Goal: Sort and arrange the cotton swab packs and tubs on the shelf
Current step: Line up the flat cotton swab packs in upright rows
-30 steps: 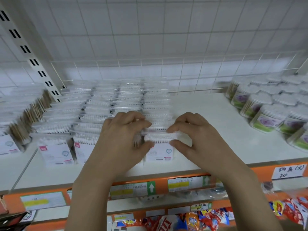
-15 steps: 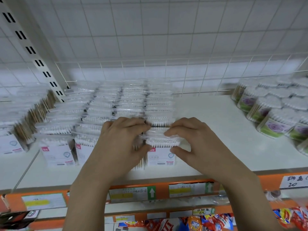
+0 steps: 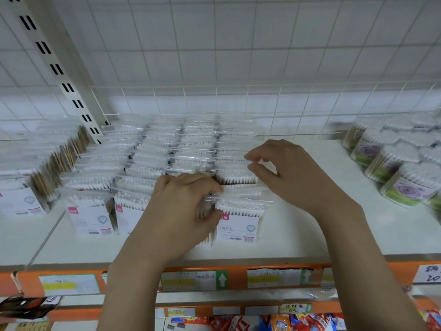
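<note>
- My left hand (image 3: pixel 181 211) curls over the front of the fourth row of cotton swab packs (image 3: pixel 167 151), its fingers and thumb pinching the clear top edge of the front pack (image 3: pixel 238 223)
- The front pack stands upright near the front edge of the white shelf (image 3: pixel 334 235), its pink-and-white label facing me
- My right hand (image 3: pixel 293 173) hovers just behind that pack, over the same row; thumb and forefinger are bent toward each other at a pack's upper edge, though I cannot tell whether they grip it
- The packs stand in rows running back toward the wire grid (image 3: pixel 262 103)
- Round tubs (image 3: pixel 405 182) with purple flower labels lie clustered at the right end of the shelf, well apart from the packs
- Orange price strip (image 3: pixel 358 271) lines the shelf front
</note>
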The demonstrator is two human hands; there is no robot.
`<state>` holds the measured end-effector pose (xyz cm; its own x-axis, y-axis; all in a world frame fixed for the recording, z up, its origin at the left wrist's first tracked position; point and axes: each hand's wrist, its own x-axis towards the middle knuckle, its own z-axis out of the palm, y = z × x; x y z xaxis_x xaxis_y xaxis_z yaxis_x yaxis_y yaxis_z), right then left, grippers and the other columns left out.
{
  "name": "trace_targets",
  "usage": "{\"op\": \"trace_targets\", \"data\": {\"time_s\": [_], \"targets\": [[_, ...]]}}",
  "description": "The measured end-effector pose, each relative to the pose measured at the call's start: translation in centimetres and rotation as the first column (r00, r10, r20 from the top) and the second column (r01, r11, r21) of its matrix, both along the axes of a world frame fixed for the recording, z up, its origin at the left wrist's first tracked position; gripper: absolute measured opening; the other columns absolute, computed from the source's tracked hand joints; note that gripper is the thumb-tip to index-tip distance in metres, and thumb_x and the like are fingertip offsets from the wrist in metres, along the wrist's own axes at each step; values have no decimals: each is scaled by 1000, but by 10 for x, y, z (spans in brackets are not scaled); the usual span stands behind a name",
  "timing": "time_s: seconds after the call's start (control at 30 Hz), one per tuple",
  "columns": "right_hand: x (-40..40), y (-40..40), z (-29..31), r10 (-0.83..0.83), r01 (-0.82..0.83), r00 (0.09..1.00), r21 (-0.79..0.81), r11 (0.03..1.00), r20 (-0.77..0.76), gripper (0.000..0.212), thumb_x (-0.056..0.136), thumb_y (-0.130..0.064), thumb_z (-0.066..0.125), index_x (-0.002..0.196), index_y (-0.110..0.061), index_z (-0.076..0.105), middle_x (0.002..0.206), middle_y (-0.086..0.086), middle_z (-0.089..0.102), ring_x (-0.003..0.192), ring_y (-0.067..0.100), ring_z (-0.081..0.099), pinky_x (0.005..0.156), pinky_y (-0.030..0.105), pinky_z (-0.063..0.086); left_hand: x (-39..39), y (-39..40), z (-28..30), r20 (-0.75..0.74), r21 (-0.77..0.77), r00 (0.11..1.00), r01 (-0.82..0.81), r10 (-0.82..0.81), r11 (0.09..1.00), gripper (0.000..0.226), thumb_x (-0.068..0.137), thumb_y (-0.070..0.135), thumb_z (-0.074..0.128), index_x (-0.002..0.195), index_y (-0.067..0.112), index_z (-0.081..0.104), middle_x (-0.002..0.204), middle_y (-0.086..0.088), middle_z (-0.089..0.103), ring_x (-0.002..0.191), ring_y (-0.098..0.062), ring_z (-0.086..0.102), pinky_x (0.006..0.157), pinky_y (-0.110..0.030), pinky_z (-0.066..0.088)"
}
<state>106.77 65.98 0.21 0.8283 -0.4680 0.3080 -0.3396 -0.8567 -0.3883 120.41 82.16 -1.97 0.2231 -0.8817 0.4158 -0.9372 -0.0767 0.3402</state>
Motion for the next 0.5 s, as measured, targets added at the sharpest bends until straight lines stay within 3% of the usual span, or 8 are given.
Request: {"op": "trace_targets", "data": {"time_s": [0.13, 0.27, 0.4, 0.5], "targets": [[14, -2, 5, 27, -27, 997, 12, 1000, -66, 23, 92, -31, 53, 110, -21, 64, 96, -7, 59, 95, 13, 50, 84, 25, 36, -2, 1, 1, 52, 34, 998, -30, 29, 999, 47, 71, 46, 51, 109, 24, 67, 104, 11, 67, 90, -15, 65, 76, -41, 47], [20, -2, 5, 54, -53, 988, 11, 999, -145, 16, 92, -23, 53, 94, -21, 69, 88, -8, 55, 89, 11, 50, 75, 22, 35, -5, 3, 2, 73, 78, 996, -61, 55, 995, 43, 72, 46, 47, 104, 28, 69, 105, 15, 63, 92, -12, 62, 77, -33, 34], [19, -4, 8, 7, -8, 999, -22, 1000, -39, 13, 91, -25, 54, 91, -23, 68, 88, -6, 49, 88, 10, 46, 72, 21, 32, -6, 4, 2, 38, 93, 998, -62, 58, 994, 44, 73, 46, 46, 106, 28, 69, 110, 16, 63, 97, -11, 60, 81, -34, 35], [13, -8, 19, -34, 36, 998, -41, 998, 50, 13, 90, -25, 54, 89, -23, 67, 78, -5, 52, 72, 8, 47, 69, 24, 37, -8, 4, 3, 56, 83, 996, -72, 67, 994, 44, 73, 45, 46, 105, 27, 69, 110, 16, 64, 97, -12, 61, 79, -33, 35]]}}
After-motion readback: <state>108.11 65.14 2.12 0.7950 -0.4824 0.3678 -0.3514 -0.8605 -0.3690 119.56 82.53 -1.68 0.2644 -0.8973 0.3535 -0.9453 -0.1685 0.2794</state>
